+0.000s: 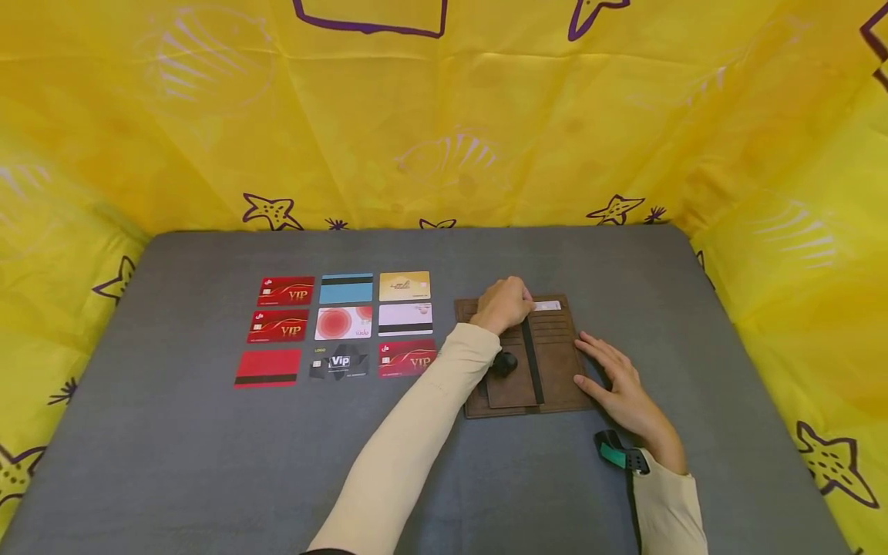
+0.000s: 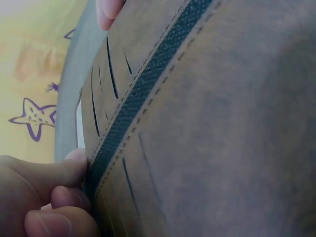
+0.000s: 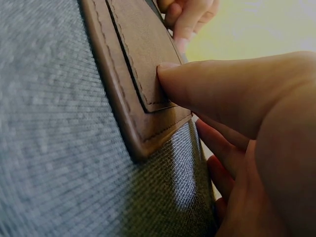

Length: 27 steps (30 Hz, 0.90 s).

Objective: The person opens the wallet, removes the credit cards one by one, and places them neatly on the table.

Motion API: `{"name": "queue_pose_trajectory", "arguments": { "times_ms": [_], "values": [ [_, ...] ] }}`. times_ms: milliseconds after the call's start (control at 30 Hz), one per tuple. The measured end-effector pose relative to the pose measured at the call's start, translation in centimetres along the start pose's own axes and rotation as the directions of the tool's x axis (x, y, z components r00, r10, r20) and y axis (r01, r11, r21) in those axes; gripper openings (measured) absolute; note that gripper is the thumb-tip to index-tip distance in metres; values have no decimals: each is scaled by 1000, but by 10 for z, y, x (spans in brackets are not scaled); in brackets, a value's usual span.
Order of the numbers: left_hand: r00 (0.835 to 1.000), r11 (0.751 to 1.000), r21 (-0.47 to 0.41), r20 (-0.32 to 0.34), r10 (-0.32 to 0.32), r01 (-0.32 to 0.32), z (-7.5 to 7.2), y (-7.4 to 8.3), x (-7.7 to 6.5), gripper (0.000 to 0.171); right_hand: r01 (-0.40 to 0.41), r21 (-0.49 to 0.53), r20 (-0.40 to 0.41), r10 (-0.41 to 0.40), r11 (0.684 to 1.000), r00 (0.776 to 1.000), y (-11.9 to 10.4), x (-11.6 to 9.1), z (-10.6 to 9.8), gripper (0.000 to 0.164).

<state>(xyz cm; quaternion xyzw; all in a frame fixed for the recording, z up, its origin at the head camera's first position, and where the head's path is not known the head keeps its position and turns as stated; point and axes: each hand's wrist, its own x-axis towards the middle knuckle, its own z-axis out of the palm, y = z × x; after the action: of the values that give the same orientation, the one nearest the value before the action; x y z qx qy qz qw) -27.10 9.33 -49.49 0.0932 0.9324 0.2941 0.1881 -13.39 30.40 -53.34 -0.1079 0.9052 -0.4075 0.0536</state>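
Observation:
A brown leather wallet (image 1: pixel 562 378) lies spread flat, with stitched card slots and a black elastic band (image 2: pixel 131 106) down its middle. At its top edge a white card (image 1: pixel 547 306) shows as a narrow strip above the slots. My left hand (image 1: pixel 504 304) is at that strip's left end, fingers bent and thumb close together as they pinch the card beside the band; its far end is hidden by the fingers. My right hand (image 1: pixel 620 385) rests along the wallet's right edge, fingers extended. In the right wrist view its thumb (image 3: pixel 197 84) presses on the leather near a corner.
Left of the wallet, several cards lie in rows on the grey tabletop (image 1: pixel 208 462), among them a blue card (image 1: pixel 346 291), a gold card (image 1: pixel 405 286) and a black Vip card (image 1: pixel 339 361). Yellow patterned cloth (image 1: pixel 361 123) hangs behind and at both sides.

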Motion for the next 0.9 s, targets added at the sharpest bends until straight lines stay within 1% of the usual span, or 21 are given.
{"name": "queue_pose_trajectory", "arguments": {
  "times_ms": [167, 367, 433, 500, 600, 733, 900],
  "values": [
    [1000, 1000, -21, 16, -7, 7, -2, 1, 2, 19, 0, -5, -3, 0, 1000, 1000, 0, 0, 1, 56],
    [999, 998, -46, -20, -35, 34, -4, 0, 6, 22, 9, -1, 3, -9, 1000, 1000, 0, 0, 2, 56],
    [999, 998, -48, -22, -39, 37, -4, 0, 8, 22, 12, 0, 0, -12, 1000, 1000, 0, 1, 2, 56],
    [999, 998, -47, -20, -31, 30, -4, 0, 8, 21, 11, 2, -2, -11, 1000, 1000, 0, 1, 1, 56],
    [1000, 999, -41, -19, -2, 1, -5, -1, 9, 20, 9, 2, -5, -9, 1000, 1000, 1, 0, 0, 56],
    [1000, 999, -30, -14, 27, -27, -5, -2, 9, 25, 4, 1, -3, -4, 1000, 1000, 1, 1, 0, 56],
    [999, 999, -33, -7, 39, -39, -6, -3, 9, 26, 4, -1, -3, -4, 1000, 1000, 1, 1, 0, 56]
  ]
}}
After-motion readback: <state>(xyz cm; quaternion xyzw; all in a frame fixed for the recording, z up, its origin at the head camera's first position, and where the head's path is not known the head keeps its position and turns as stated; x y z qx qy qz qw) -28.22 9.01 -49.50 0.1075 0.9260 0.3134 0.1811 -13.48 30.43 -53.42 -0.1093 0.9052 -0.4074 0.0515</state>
